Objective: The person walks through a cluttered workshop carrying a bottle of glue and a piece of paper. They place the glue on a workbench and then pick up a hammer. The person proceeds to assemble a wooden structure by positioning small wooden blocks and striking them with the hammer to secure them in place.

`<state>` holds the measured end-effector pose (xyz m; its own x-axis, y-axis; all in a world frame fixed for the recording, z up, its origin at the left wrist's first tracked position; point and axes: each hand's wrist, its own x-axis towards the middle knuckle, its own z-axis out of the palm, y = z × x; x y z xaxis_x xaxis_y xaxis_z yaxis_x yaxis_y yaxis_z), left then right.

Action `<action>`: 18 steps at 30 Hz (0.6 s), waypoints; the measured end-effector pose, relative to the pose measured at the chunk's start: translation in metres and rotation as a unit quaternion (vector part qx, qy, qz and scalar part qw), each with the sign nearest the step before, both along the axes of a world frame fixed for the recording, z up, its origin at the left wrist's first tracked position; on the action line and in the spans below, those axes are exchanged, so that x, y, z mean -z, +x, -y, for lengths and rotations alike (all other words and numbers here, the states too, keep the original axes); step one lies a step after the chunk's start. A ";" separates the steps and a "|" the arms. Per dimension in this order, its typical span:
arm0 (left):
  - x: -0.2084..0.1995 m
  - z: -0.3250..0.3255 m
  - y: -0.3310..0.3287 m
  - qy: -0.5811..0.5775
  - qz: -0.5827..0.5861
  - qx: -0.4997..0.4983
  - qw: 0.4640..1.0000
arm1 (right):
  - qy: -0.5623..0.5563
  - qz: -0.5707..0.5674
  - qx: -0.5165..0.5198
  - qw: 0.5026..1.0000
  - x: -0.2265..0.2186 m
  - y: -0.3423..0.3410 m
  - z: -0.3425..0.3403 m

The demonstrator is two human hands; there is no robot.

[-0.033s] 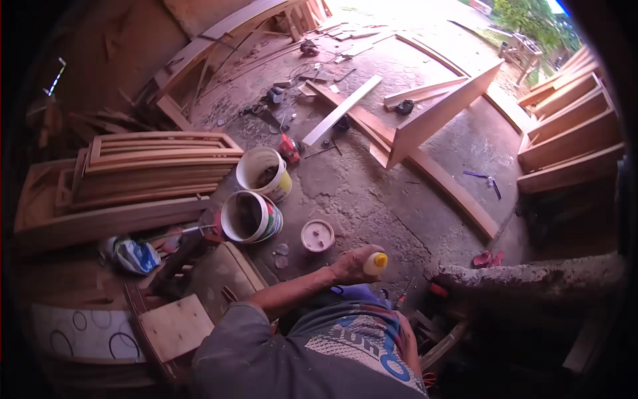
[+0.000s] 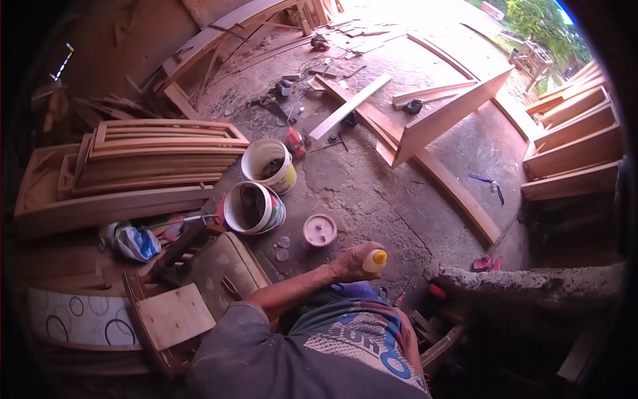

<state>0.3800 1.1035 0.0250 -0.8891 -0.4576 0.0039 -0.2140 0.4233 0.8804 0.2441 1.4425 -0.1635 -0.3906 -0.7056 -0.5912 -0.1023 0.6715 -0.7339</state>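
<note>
My left hand [image 2: 353, 263] is closed around a pale squeeze bottle [image 2: 372, 264] with a yellow cap, held in front of my body. Only part of my right arm [image 2: 410, 338] shows beside my shirt; the hand itself is out of sight. Just past my left hand stands a small round tub [image 2: 319, 243] of pinkish-white stuff with a few darker lumps on top. Two white buckets stand farther to the left, one with a yellow patch [image 2: 288, 179] and a nearer one with a coloured label [image 2: 274, 216].
Wooden frames [image 2: 159, 169] are stacked at left, above a worn padded seat [image 2: 222, 266]. A long board [image 2: 458, 113] stands on edge over beams on the concrete floor. A red power tool [image 2: 296, 142] lies beyond the buckets. A rough ledge [image 2: 531, 282] juts in at right.
The view has tilted slightly, so the surroundings sit a little differently in the picture. My left hand keeps its hold on the bottle.
</note>
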 end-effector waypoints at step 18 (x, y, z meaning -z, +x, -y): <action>0.017 -0.066 0.085 0.017 0.009 -0.328 0.944 | 0.053 -0.022 -0.185 0.981 -0.021 -0.152 0.066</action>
<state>0.4651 1.1690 0.0082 -0.4139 -0.9097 -0.0325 -0.4357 0.1667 0.8845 0.0917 1.3760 -0.1429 -0.1467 -0.7395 -0.6570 -0.3830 0.6549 -0.6515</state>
